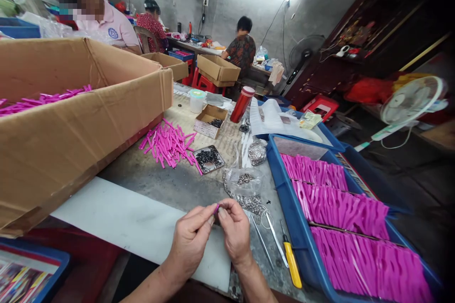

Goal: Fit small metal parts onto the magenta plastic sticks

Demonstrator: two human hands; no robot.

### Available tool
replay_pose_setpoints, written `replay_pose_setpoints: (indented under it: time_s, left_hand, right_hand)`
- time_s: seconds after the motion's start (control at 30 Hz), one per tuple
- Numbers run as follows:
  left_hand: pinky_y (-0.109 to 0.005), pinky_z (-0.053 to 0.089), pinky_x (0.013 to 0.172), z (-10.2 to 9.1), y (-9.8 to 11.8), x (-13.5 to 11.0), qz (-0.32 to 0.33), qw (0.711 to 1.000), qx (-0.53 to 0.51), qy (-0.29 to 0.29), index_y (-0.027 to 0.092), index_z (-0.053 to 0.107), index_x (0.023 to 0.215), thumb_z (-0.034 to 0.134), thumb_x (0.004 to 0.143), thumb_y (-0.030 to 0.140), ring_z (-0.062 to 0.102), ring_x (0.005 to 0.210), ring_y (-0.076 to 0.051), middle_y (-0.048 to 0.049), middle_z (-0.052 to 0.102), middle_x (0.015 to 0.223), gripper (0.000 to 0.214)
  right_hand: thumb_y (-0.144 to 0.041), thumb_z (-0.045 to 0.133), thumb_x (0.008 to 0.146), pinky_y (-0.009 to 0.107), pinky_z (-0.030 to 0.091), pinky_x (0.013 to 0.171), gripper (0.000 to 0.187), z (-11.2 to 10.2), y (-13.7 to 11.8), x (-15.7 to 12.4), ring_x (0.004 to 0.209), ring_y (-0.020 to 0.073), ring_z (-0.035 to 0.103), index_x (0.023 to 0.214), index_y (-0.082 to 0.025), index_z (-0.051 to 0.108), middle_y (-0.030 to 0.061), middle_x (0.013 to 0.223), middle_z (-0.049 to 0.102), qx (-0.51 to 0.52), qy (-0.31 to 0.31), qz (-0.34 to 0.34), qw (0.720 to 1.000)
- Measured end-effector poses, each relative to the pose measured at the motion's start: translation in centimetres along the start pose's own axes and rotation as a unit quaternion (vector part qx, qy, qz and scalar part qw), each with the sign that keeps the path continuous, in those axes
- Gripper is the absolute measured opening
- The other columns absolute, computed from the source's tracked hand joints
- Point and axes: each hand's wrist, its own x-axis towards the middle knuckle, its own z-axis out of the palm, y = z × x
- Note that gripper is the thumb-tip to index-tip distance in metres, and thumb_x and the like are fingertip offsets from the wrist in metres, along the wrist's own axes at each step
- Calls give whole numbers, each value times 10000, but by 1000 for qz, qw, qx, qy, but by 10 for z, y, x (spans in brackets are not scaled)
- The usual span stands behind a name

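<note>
My left hand [190, 239] and my right hand [234, 232] meet near the table's front edge, fingertips pinched together on a small pink stick [216, 208]. Only its tip shows between the fingers. Both hands hover over a white sheet [121, 220] on the grey table. A loose pile of pink sticks [168, 143] lies further back, beside a small tray of dark metal parts [209, 158]. Clear bags of metal clips [245, 184] sit just beyond my right hand.
A large cardboard box [71, 118] with pink sticks fills the left. A blue crate [298, 227] of stacked pink pieces stands right. A yellow-handled screwdriver [292, 260] and tweezers [275, 236] lie by it. Other people work at tables behind; a fan [408, 102] stands right.
</note>
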Motion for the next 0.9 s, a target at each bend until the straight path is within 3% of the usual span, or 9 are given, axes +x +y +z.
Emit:
replay_pose_setpoints:
  time_s: [0.17,0.33,0.47,0.63,0.77,0.9]
  left_hand:
    - [-205,468,508,0,1,0,-7,1000,-5,-7,160,650,932,506,731,142,540,579,-128,-41,592,656,248]
    - [-206,471,496,-1,1,1,-20,1000,-15,0,163,660,909,519,721,156,541,586,-133,-42,594,650,236]
    - [-200,468,486,-1,1,0,-10,1000,-15,-2,161,657,915,518,723,155,547,582,-131,-43,599,656,238]
    - [-203,470,494,-1,1,0,-6,1000,-6,-3,165,655,920,515,725,146,553,588,-132,-46,612,676,241]
    - [-211,475,510,0,1,1,-1,1000,-10,-3,165,658,913,511,723,140,553,592,-134,-45,610,672,242]
    - [-214,472,524,0,-1,1,-6,1000,-8,-1,165,655,918,510,726,133,546,581,-128,-37,599,650,243]
  right_hand:
    - [-362,418,780,200,310,448,262,-1,2,-1,470,87,338,603,-172,461,-48,514,361,-15,-7,5,1000]
    - [-341,501,730,218,361,520,170,-1,4,-1,555,107,411,705,-173,492,-24,602,438,-7,6,-3,1000]
    - [-360,431,771,203,325,449,260,-1,4,0,473,90,357,597,-170,462,-38,515,381,-14,-4,6,1000]
    - [-336,510,722,211,358,500,167,-1,2,0,536,102,411,693,-171,497,-26,589,441,-6,10,2,1000]
    - [-352,425,777,194,300,431,256,-1,3,-1,453,81,329,601,-171,468,-50,506,362,4,-10,10,1000]
    - [-325,504,730,206,348,497,150,-1,4,-1,535,98,401,716,-176,491,-31,599,432,21,4,-3,1000]
